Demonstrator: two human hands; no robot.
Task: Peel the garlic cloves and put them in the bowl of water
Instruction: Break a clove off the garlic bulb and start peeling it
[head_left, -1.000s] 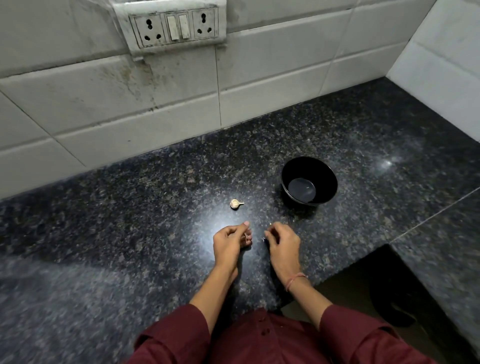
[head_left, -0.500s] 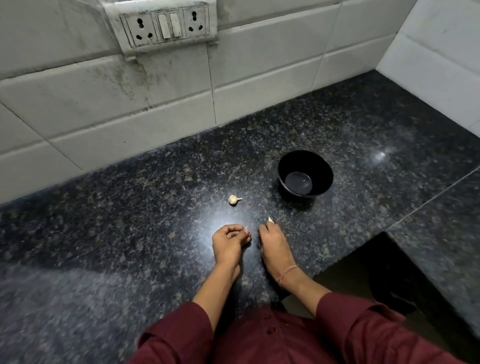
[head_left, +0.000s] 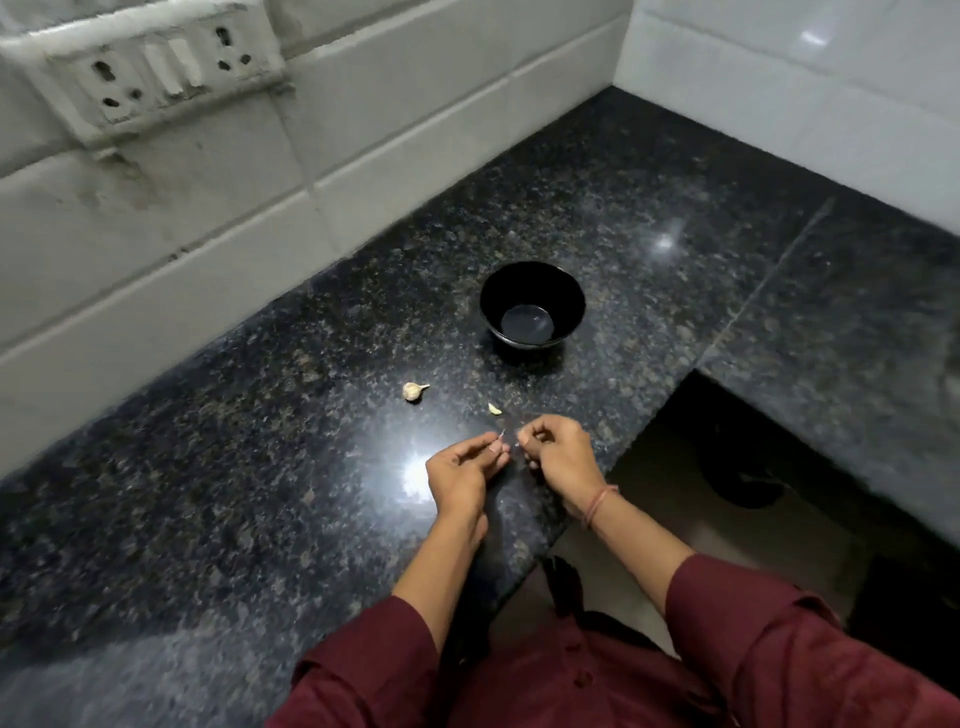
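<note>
Currently peeling: left hand (head_left: 462, 467) pinches small pale garlic clove (head_left: 498, 445); right hand (head_left: 561, 457) curled beside it, grip unclear. Next: strip skin, drop in black round bowl (head_left: 570, 301).

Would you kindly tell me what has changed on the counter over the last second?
The right hand set a small pale scrap on the counter beyond the hands, let go, and drew back beside the left hand. The left hand still pinches a small garlic piece. The unpeeled clove and bowl stayed put.
</note>
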